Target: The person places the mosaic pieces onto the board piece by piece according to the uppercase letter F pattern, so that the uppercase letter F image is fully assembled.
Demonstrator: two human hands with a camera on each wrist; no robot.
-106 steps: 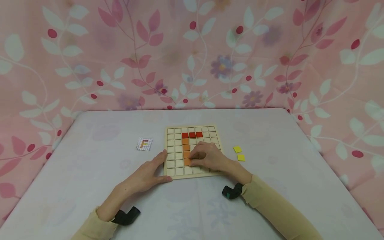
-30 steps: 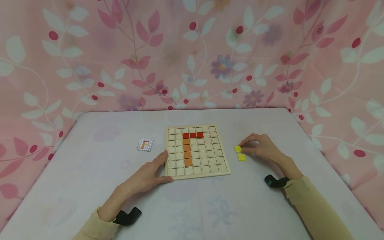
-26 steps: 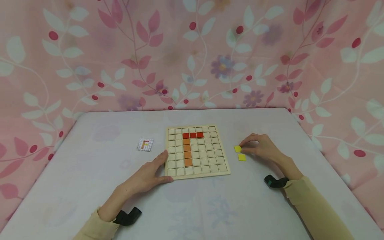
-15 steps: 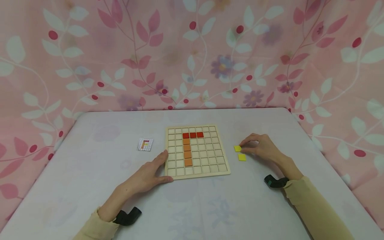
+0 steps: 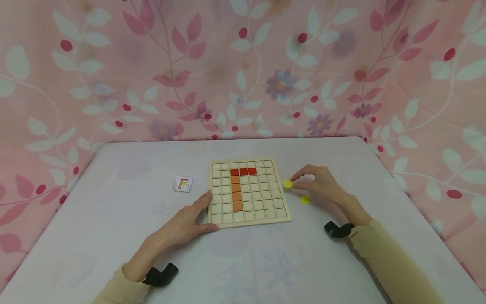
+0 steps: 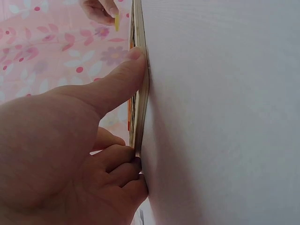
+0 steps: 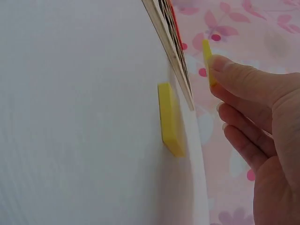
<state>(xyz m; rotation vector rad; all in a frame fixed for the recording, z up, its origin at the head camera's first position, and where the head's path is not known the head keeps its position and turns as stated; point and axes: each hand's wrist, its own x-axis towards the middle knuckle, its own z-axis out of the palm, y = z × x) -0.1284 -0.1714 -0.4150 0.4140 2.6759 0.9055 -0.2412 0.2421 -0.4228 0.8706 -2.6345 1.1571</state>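
Observation:
Between thumb and fingertips, my right hand point(image 5: 320, 183) pinches a yellow square tile point(image 5: 287, 184) just off the right side of the board. In the right wrist view this tile point(image 7: 206, 52) is above the tabletop. A second yellow tile point(image 5: 305, 199) lies on the table below that hand. My left hand point(image 5: 180, 223) rests at the near left corner of the wooden grid board point(image 5: 265, 198), thumb on the front edge and fingers along the left side. On the board, three red tiles point(image 5: 244, 172) form a row, and several orange tiles point(image 5: 236, 196) run down from its left end.
A small card point(image 5: 184, 184) with a coloured grid pattern lies left of the board. The white tablecloth point(image 5: 235, 266) covers the table, and a pink floral cloth point(image 5: 228, 84) hangs behind it. Each wrist carries a black camera point(image 5: 161, 275).
My right hand went from the board to the yellow tiles on the right. It has since lifted the farther one and moved left with it. The left hand stays put.

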